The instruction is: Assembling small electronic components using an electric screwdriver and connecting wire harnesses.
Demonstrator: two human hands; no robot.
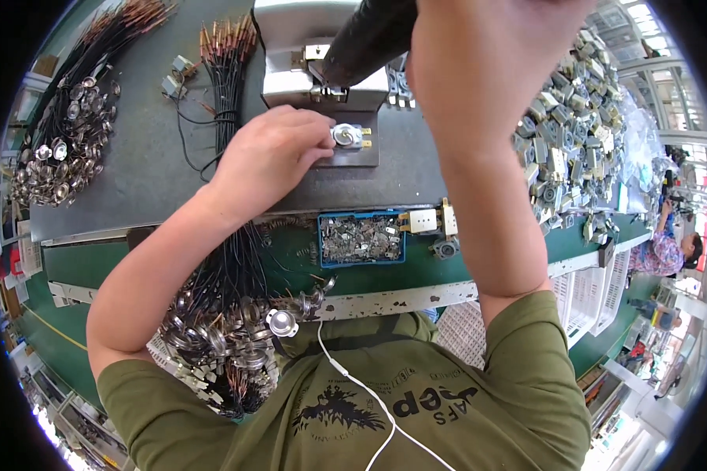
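Note:
My left hand (279,145) is closed at the front of the machine. Its fingertips pinch the side of a small part with a round metal cap and brass tabs (347,136). That part lies on a flat metal block (353,157). My right hand (495,55) is raised high and cut off by the top edge, so its fingers are hidden. Close beside it, a thick black bar (369,39) slants down to the metal machine (291,82), over a small pale fitting with metal pieces.
A blue tray (361,239) of small metal pieces stands at the bench's near edge. Pale switch-like parts (569,141) are heaped at right. Black wire bundles with round metal ends (63,133) lie at left, and another (228,314) hangs near my left arm.

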